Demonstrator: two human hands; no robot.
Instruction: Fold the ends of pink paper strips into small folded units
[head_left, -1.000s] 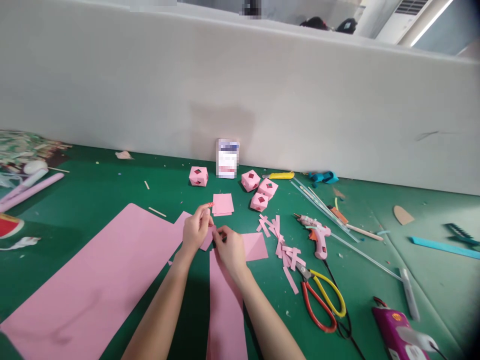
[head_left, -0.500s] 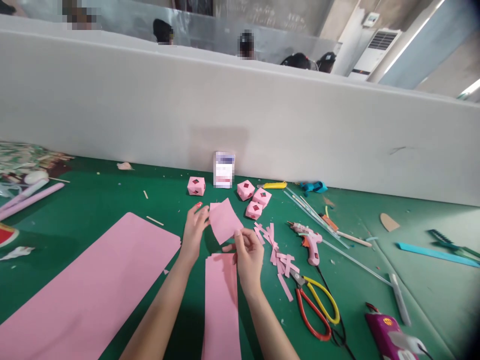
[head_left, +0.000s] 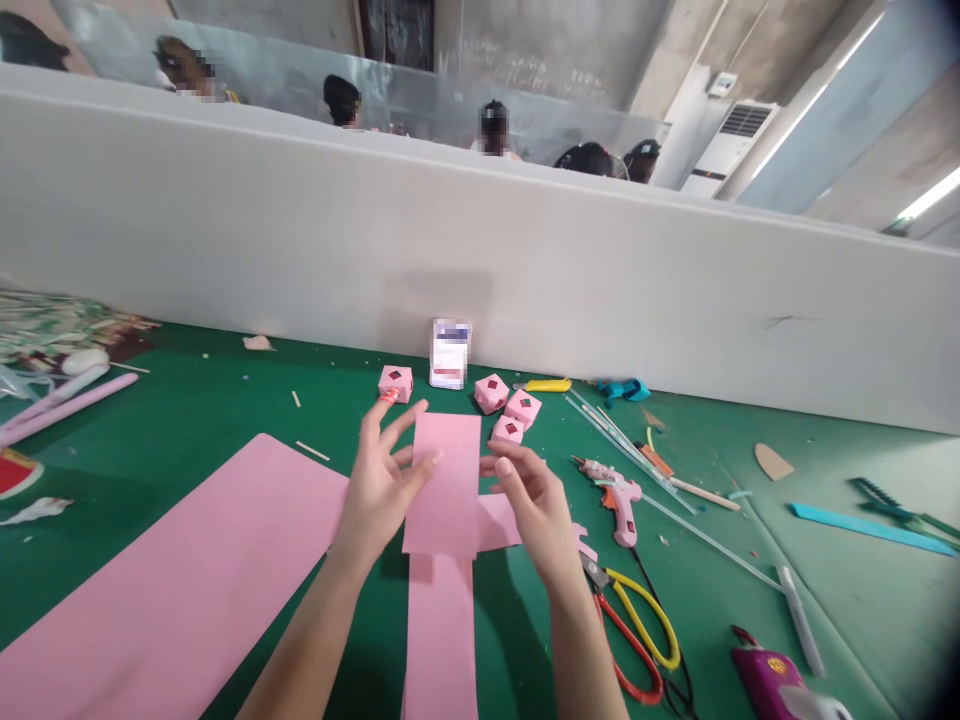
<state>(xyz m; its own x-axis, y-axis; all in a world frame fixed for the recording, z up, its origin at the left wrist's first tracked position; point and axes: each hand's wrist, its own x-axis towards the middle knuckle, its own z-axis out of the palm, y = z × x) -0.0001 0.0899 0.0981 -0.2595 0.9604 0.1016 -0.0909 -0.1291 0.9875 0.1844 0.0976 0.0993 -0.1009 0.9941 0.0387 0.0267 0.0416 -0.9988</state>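
My left hand pinches the left side of a pink paper rectangle, its thumb on the front and fingers partly behind. Curled loosely at the paper's right edge, my right hand has its fingers apart; whether the tips touch the paper I cannot tell. Long pink paper strips lie below the held piece. Another pink piece pokes out behind it, toward my right hand. Beyond the hands sit several small folded pink paper boxes with diamond-shaped holes.
A large pink sheet covers the left side. To the right lie a glue gun with its cord, red-and-yellow-handled scissors, a yellow cutter and a purple device. A phone leans on the white partition.
The tilted pink piece between my hands has given way to an upright rectangle held in my left hand. My right hand has moved right and opened. The view has tilted up slightly.
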